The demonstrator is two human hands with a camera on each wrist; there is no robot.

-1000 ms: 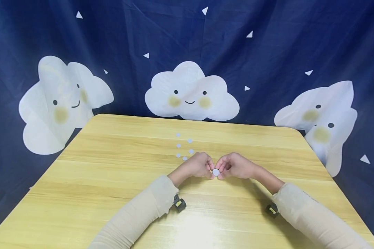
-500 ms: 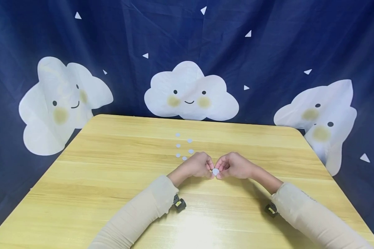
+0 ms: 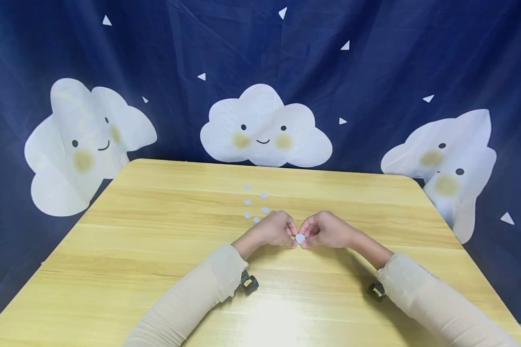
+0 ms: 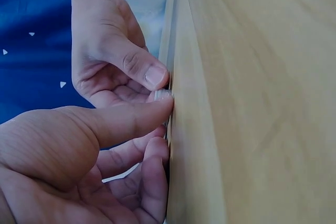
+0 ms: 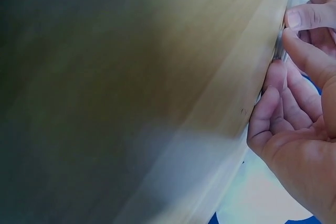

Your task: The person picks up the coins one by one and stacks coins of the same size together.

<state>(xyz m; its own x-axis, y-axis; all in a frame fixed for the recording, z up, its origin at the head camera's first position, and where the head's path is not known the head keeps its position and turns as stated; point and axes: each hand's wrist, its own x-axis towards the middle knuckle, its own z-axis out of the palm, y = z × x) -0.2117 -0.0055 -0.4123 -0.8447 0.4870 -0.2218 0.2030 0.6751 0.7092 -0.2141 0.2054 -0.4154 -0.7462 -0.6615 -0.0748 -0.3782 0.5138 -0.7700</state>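
Observation:
A small stack of pale, silvery coin-like discs [image 3: 300, 238] stands low over the table, between both hands. In the left wrist view the edge of the disc stack [image 4: 163, 94] shows between the two thumbs. The left hand [image 3: 279, 229] pinches it from the left, thumb on the near side and fingers curled behind. From the right, the right hand [image 3: 330, 230] pinches it the same way. The right wrist view shows the right hand [image 5: 302, 114] with fingertips down at the tabletop, close to the left hand's thumb [image 5: 304, 17]. Fingers hide most of the stack's sides.
Several loose pale discs [image 3: 265, 210] lie flat on the wooden table [image 3: 156, 270], beyond and left of the hands, in two rough columns. A dark blue curtain [image 3: 178, 58] with cloud prints hangs behind the far edge. Dark wrist cameras [image 3: 250, 283] sit below the sleeves.
Both hands keep their grip on the stack at the same spot. The head view shifts very slightly; the loose discs stay as they lie.

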